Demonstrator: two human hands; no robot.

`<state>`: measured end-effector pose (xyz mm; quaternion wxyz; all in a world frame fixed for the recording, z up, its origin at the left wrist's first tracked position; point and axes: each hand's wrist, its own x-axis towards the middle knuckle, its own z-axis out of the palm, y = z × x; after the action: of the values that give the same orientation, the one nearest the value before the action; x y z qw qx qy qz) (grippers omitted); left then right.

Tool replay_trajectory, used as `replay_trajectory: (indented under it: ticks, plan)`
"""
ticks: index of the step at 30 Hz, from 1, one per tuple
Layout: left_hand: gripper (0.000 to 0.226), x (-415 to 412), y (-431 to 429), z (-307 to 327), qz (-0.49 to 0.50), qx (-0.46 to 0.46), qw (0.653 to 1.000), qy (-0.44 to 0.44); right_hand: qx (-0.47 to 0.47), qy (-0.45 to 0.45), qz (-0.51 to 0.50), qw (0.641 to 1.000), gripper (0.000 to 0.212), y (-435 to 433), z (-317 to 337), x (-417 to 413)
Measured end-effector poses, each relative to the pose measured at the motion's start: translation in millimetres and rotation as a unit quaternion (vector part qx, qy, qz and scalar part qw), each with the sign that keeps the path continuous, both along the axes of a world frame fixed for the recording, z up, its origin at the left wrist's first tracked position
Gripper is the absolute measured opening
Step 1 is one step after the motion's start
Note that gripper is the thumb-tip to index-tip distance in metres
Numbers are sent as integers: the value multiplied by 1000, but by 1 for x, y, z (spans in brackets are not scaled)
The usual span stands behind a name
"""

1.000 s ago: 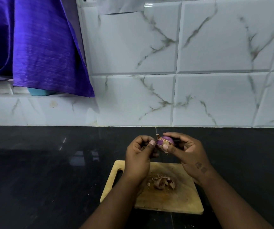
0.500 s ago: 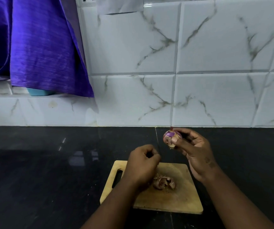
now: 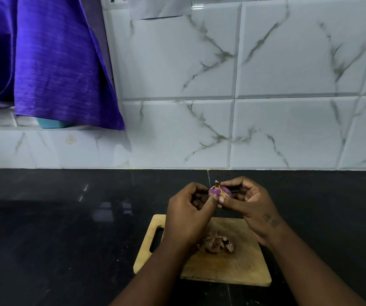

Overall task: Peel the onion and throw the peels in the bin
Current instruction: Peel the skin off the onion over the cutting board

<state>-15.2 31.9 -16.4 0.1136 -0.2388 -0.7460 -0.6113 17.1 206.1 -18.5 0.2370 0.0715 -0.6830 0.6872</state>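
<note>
A small purple onion (image 3: 217,191) with bits of dry skin still on it is held above the far edge of a wooden cutting board (image 3: 232,267). My right hand (image 3: 249,204) grips the onion from the right, fingers curled over its top and thumb under it. My left hand (image 3: 188,214) meets it from the left, with the thumb tip pressed on the onion's skin and the fingers curled. A small heap of brown peels (image 3: 218,242) lies on the middle of the board. No bin is in view.
The board lies on a black countertop (image 3: 67,228) that runs to a white marbled tile wall (image 3: 265,107). A purple cloth (image 3: 51,62) hangs at the upper left over a ledge holding a light blue object (image 3: 51,124).
My left hand dropped to the peel heap on the board half a second ago and has now come back up to the onion. My right hand kept hold of the onion throughout.
</note>
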Motion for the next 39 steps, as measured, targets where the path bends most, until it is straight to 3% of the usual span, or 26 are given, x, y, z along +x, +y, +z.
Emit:
replay_trajectory:
  ticks: [6,15,21,26,32,39]
  plan:
    - [5,-3,-2,-1,9,-2,1000,6,18,1,5,1000,35,1,0,0]
    - [32,-3,-2,-1,35,6,998,52,14,18,9,1000,41,1,1,1]
    - [13,2,-1,2,-9,19,999,24,10,16,13,1000,42,0,0,0]
    - [14,1,-3,2,-10,33,999,31,14,14,14,1000,41,1,0,-1]
    - [32,-5,-2,-2,11,53,999,8,16,26,7,1000,37,-1,1,0]
    - [15,0,0,0,1,52,999,14,27,29,-15,999,50,2,0,-4]
